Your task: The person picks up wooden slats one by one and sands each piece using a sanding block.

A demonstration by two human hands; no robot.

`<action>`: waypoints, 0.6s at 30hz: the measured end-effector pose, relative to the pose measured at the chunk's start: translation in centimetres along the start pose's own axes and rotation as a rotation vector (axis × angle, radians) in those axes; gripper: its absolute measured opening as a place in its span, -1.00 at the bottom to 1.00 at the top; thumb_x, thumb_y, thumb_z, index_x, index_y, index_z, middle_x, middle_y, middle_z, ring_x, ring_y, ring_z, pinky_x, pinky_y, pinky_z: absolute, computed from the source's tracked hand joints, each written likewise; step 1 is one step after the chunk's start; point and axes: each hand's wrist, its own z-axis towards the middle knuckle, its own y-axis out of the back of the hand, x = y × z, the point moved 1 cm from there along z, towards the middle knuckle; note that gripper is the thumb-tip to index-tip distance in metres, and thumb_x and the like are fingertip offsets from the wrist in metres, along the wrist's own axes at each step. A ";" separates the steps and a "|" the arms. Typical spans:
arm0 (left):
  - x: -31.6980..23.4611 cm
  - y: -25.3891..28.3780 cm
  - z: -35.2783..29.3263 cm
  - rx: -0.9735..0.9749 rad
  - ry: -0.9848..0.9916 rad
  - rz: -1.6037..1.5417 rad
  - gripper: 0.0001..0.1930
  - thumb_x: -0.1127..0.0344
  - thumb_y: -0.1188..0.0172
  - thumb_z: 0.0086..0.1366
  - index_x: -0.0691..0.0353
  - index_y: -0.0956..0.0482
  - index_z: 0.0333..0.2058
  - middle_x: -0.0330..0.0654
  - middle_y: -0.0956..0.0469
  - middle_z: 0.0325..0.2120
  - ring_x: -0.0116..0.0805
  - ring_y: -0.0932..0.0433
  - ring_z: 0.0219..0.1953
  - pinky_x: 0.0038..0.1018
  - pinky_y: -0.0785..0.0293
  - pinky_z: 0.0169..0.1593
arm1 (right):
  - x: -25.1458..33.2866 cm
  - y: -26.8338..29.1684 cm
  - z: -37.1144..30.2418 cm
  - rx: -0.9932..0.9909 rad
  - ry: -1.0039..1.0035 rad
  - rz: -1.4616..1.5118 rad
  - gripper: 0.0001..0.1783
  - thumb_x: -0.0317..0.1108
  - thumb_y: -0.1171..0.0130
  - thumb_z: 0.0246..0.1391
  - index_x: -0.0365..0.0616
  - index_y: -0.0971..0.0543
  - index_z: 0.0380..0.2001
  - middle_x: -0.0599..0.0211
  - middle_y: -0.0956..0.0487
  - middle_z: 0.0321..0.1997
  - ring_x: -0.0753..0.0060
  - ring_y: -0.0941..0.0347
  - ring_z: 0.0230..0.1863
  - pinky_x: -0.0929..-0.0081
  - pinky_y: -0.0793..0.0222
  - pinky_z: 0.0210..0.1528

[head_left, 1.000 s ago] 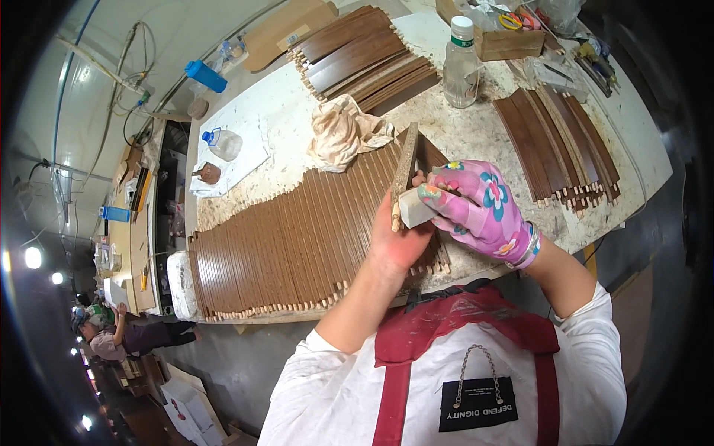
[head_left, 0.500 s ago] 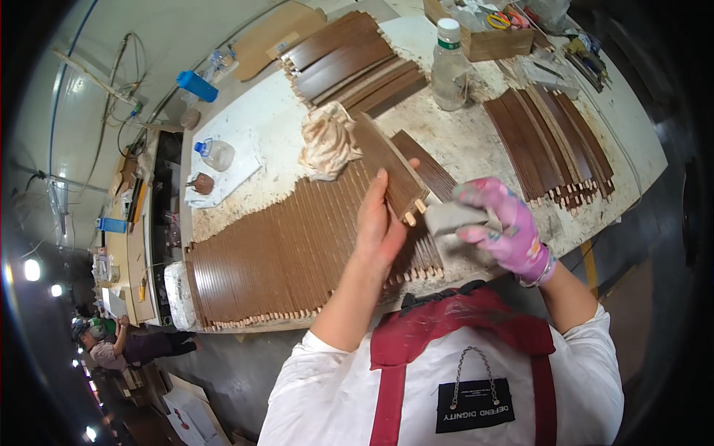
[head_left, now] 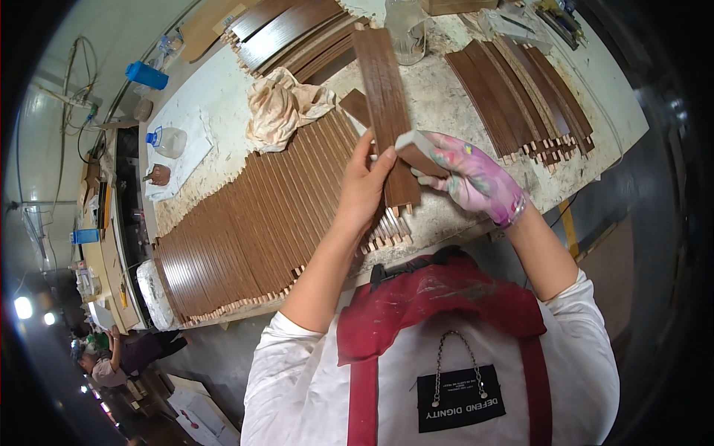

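Up above the near edge of the desk [head_left: 454,97], a dark brown wooden slat [head_left: 383,104] is held lifted, its length running away from the person toward the far edge. The left hand [head_left: 364,189], bare, is clamped on the slat's near end from the left side, its fingers [head_left: 384,158] pressed against the face of the wood. The right hand [head_left: 476,178], in a pink patterned glove, grips a pale grey sanding block [head_left: 418,143] that touches the slat's right edge near that same end.

Beneath the hands, a long row of similar brown slats [head_left: 253,230] lies side by side across the desk, running from the near left corner toward the middle. A crumpled beige rag [head_left: 282,108] sits just beyond that row. More slats are fanned out at the right edge [head_left: 520,97], and another stack [head_left: 286,33] lies by the far edge. A clear plastic bottle [head_left: 407,33] stands near the far edge, behind the raised slat. A blue-capped bottle [head_left: 167,140] rests on white paper toward the left edge.
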 end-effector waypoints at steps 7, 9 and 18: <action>2.8 0.0 -0.6 0.050 0.200 -0.077 -0.43 0.39 -0.04 0.28 0.38 -0.04 0.20 -0.09 -0.45 -0.14 -0.46 -0.44 -0.18 -0.58 -0.38 -0.13 | -2.3 4.8 2.7 0.056 -0.230 0.395 -0.55 -0.29 0.00 0.17 -0.25 -0.27 0.08 0.09 -0.49 -0.09 0.23 -0.53 -0.20 0.41 -0.54 -0.18; 3.2 0.4 -1.6 0.077 0.214 -0.032 -0.42 0.43 -0.02 0.27 0.31 -0.01 0.22 -0.09 -0.38 -0.04 -0.46 -0.43 -0.14 -0.57 -0.40 -0.14 | -2.2 5.2 2.6 0.100 -0.247 0.344 -0.56 -0.28 0.04 0.19 -0.24 -0.27 0.09 0.11 -0.48 -0.07 0.27 -0.50 -0.14 0.44 -0.52 -0.16; 0.5 1.2 -4.6 0.083 0.330 -0.060 -0.28 0.53 -0.04 0.20 0.08 0.10 0.28 -0.26 -0.14 0.20 -0.53 -0.37 -0.04 -0.63 -0.47 -0.24 | -1.6 0.8 2.2 -0.105 -0.063 0.026 -0.49 -0.37 -0.05 0.13 -0.31 -0.21 0.11 0.10 -0.43 0.00 0.30 -0.44 -0.09 0.38 -0.43 -0.03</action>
